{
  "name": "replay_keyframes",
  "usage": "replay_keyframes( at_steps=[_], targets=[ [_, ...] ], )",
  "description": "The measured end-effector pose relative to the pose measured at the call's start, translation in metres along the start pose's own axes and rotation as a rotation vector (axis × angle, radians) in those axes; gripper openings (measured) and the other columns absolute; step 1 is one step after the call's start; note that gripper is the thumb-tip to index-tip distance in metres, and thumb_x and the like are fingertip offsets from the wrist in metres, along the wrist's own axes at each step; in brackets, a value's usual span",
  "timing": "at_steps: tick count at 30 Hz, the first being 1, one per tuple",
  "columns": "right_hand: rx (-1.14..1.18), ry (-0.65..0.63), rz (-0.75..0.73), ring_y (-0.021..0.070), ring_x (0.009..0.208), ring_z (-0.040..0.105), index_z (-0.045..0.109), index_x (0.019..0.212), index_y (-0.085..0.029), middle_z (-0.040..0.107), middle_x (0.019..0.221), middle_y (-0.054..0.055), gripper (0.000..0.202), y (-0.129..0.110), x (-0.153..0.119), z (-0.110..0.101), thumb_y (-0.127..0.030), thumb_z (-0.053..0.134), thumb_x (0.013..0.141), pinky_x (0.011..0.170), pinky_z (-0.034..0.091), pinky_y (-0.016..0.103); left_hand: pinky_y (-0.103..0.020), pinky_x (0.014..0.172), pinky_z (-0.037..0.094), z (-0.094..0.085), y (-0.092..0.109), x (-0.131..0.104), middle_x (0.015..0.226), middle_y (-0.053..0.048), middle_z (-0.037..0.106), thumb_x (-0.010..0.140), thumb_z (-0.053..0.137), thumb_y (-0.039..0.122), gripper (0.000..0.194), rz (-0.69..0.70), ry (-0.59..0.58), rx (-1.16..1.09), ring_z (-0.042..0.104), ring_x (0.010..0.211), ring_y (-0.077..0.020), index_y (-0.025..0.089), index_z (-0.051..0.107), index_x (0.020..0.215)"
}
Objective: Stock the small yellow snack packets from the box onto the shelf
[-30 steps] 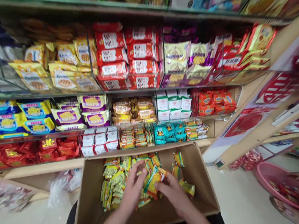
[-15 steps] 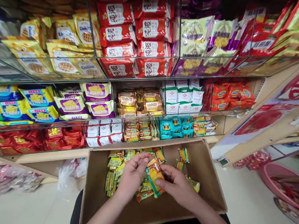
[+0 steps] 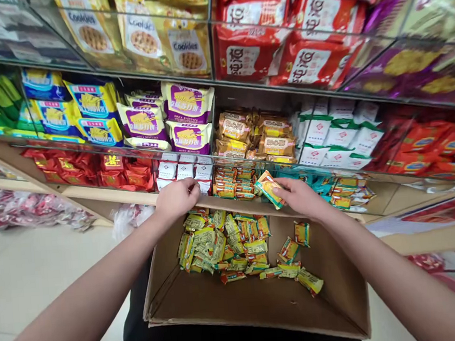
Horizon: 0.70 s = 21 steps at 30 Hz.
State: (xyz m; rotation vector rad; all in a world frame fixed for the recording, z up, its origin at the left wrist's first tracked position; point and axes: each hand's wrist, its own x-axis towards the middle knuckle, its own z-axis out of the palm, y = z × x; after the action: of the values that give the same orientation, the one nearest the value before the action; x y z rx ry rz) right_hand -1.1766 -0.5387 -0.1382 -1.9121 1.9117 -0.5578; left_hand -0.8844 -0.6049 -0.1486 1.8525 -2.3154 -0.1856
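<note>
My right hand grips a small yellow-and-green snack packet between thumb and fingers, in front of the lowest shelf row. Just behind it is a shelf compartment of similar small orange-and-green packets. My left hand is closed, fingers curled, close to the white packets at the shelf front; whatever is inside the fingers, if anything, is hidden. Below both hands, an open cardboard box holds many loose yellow packets, mostly heaped at its left and middle.
Clear dividers and front panels split the shelves. Soda biscuit packs, brown packets and red packets fill nearby compartments. Larger red packs stand above. A wooden shelf edge runs behind the box. Bagged goods lie lower left.
Both hands have moved up from over the box to the lowest shelf row and spread apart. The right hand carries the packet; the left has come off it. The view has shifted closer to the shelves.
</note>
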Motion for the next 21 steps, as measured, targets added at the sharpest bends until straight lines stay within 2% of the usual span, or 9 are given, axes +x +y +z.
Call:
replay_keyframes(
  at_steps=[4,7,10,13,17,21],
  targets=[
    [-0.356,-0.107,0.056,0.0239,0.092,0.056,0.055,0.108,-0.011,0.061,0.101,0.012,0.032,-0.007,0.040,0.020,-0.020,0.048,0.079,0.075,0.042,0.033,-0.026,0.054,0.033,0.002,0.002,-0.001,0.076,-0.004,0.066,0.079,0.028,0.047,0.044,0.041,0.033,0.062,0.059,0.069,-0.0199,0.021,0.063,0.080],
    [-0.435,-0.145,0.072,0.0255,0.093,0.056,0.056,0.105,-0.010,0.061,0.101,0.015,0.031,-0.006,0.075,0.042,-0.014,0.050,0.075,0.078,0.041,0.033,-0.027,0.053,0.033,0.001,0.004,0.001,0.076,-0.003,0.066,0.080,0.028,0.043,0.041,0.063,0.073,0.073,0.059,0.068,-0.0198,0.022,0.063,0.082],
    [-0.496,-0.176,0.066,0.0250,0.097,0.054,0.055,0.108,-0.011,0.057,0.108,0.016,0.032,0.000,0.104,0.063,-0.013,0.046,0.077,0.082,0.039,0.033,-0.027,0.052,0.033,-0.001,0.006,0.001,0.076,-0.004,0.066,0.080,0.029,0.039,0.038,0.101,0.127,0.075,0.059,0.067,-0.0197,0.021,0.062,0.079],
    [-0.534,-0.169,0.036,0.0263,0.104,0.050,0.051,0.113,-0.013,0.054,0.113,0.015,0.034,0.009,0.116,0.081,-0.017,0.040,0.082,0.087,0.036,0.035,-0.027,0.050,0.032,-0.002,0.007,0.001,0.072,-0.004,0.065,0.080,0.031,0.034,0.034,0.145,0.161,0.074,0.059,0.065,-0.0187,0.019,0.061,0.073],
    [-0.561,-0.122,-0.006,0.0310,0.114,0.039,0.039,0.123,-0.012,0.044,0.123,0.019,0.042,0.025,0.118,0.098,-0.026,0.039,0.083,0.092,0.028,0.043,-0.028,0.049,0.031,0.000,0.007,0.002,0.069,-0.004,0.064,0.079,0.031,0.031,0.033,0.167,0.184,0.065,0.058,0.063,-0.0176,0.019,0.060,0.072],
    [-0.553,-0.133,-0.023,0.0296,0.115,0.037,0.038,0.122,-0.009,0.043,0.123,0.019,0.046,0.038,0.126,0.111,-0.035,0.035,0.084,0.093,0.028,0.040,-0.027,0.049,0.031,0.002,0.006,0.003,0.069,-0.004,0.064,0.080,0.031,0.032,0.033,0.179,0.181,0.054,0.057,0.062,-0.0174,0.019,0.060,0.072]
  ],
)
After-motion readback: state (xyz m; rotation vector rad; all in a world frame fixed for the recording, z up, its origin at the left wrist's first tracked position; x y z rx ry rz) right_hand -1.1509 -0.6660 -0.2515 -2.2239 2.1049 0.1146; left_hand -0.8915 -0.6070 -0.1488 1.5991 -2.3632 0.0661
